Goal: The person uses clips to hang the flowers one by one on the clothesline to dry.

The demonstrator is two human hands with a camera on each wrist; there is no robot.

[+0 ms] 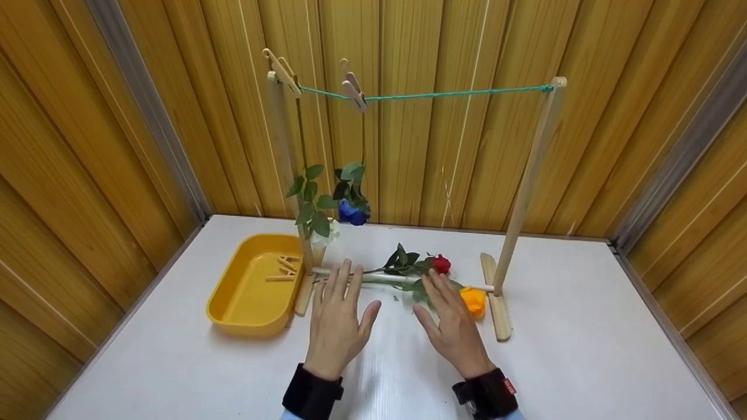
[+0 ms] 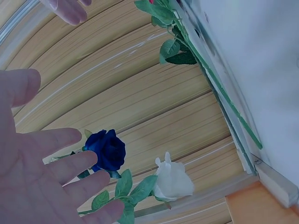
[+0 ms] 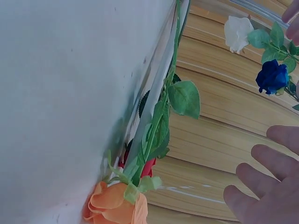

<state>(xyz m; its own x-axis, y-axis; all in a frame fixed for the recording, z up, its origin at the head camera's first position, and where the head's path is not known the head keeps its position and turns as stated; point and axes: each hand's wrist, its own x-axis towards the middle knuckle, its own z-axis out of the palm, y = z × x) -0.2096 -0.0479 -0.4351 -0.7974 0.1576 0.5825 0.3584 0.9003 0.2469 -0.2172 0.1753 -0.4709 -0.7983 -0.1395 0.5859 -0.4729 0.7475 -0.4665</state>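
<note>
My left hand (image 1: 337, 326) is held out with straight fingers and spread thumb, palm facing down and forward, holding nothing. My right hand (image 1: 452, 329) is stretched out the same way, its fingers overlapping the leaves of an orange-yellow rose (image 1: 473, 302) in the head view. Beyond it lies a red rose (image 1: 441, 265), its stem running left along the rack's bottom bar. A blue rose (image 1: 353, 212) and a white rose (image 1: 325, 232) hang head down, each stem clipped by a clothespin (image 1: 354, 95) to the green cord (image 1: 455, 94). The left wrist view shows the blue rose (image 2: 108, 150) behind the left fingers.
A yellow tray (image 1: 224, 291) with several wooden clothespins (image 1: 281, 278) stands left of the rack's left post. The right post (image 1: 528, 189) rises from a wooden foot (image 1: 501, 321) on the white table (image 1: 589, 332). Wood-patterned panels (image 1: 443, 46) enclose the back and sides.
</note>
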